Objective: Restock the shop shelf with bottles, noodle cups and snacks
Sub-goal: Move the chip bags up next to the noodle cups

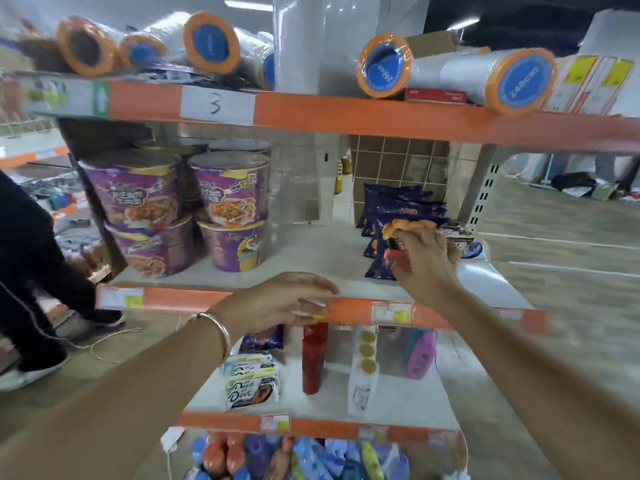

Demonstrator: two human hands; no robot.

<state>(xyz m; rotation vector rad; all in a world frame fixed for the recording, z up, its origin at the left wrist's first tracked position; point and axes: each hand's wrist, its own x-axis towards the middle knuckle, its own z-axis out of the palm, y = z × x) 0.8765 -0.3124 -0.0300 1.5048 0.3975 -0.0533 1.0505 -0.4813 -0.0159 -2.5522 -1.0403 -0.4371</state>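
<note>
Right hand [427, 261] pinches the front blue snack bag [378, 265] near its top; likely light, crinkly, slippery, so grip the seam; left hand [277, 303] is loose-fingered, holding nothing

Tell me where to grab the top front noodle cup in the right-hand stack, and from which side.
Take the noodle cup round its side wall just under the wide rim, fingers coming from the front and right. It stands upright on another cup, widens upward, and the neighbouring stack crowds its left, while the shelf to its right is bare.
</note>
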